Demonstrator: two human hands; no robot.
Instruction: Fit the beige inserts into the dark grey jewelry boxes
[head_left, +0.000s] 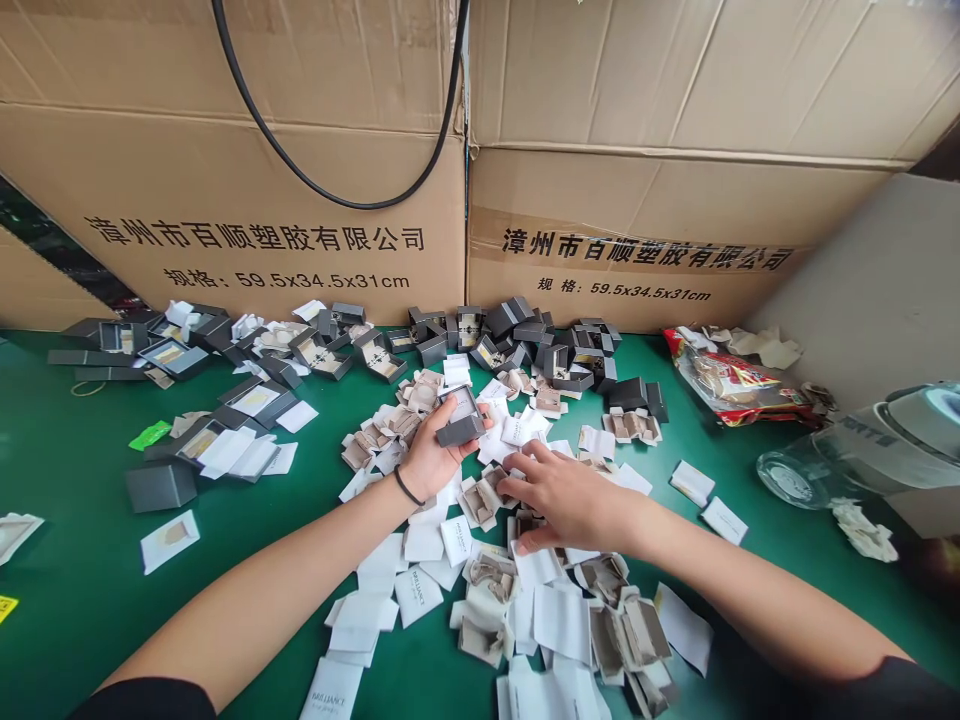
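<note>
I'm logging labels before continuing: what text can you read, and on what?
"漳州市百顺塑胶有限公司": left carton, right carton.
"规格: 59.5x34.5x31cm": left carton, right carton.
"BRILLIANCE": white cards; script beneath too small.
Too blurred: clear bottle, red packet, yellow label.

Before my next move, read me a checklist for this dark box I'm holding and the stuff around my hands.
1. Left hand holding the dark box: ok, it is gripped from below and the side.
2. Contents of that box: cannot tell, the inside is too small to make out.
3. Right hand open: ok, fingers spread; whether they touch the pile, cannot tell.
4. White cards and beige inserts separated: not ok, they lie mixed around both hands.
5. Clear bottle apart from both hands: ok, off to the right.
</note>
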